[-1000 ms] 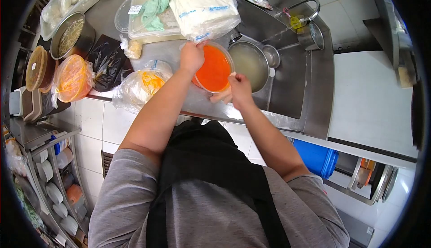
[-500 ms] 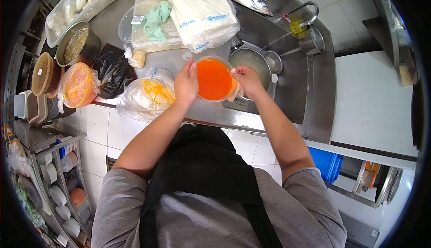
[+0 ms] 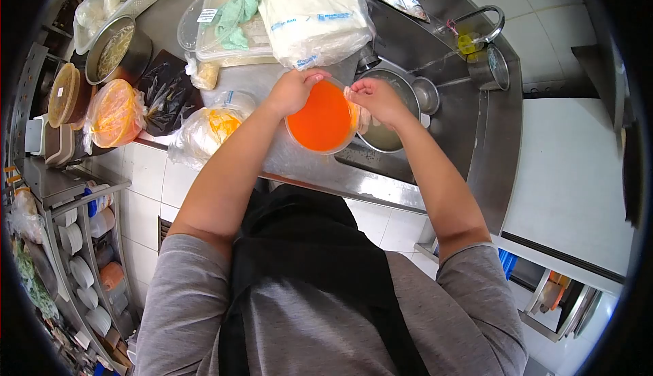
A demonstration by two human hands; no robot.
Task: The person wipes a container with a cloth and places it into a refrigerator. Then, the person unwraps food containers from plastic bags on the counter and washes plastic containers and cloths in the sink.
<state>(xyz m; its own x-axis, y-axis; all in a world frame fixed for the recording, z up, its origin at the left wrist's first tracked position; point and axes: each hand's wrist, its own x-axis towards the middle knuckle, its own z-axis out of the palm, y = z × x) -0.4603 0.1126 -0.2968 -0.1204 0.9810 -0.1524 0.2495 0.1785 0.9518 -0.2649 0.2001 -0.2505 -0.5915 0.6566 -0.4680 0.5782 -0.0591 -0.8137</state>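
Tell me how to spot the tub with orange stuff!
Find the metal sink, then the counter beside it. There, a round clear tub is between the left hand and right hand. Bright orange liquid sets it apart from the pot of cloudy liquid.

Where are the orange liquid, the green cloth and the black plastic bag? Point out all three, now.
Orange liquid [image 3: 320, 117]: head view, middle of its surface.
Green cloth [image 3: 239, 14]: head view, middle of its crumpled folds.
Black plastic bag [image 3: 162, 97]: head view, middle of its wrinkled side.

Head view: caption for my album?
Left hand and right hand at a tub of orange liquid beside a sink.
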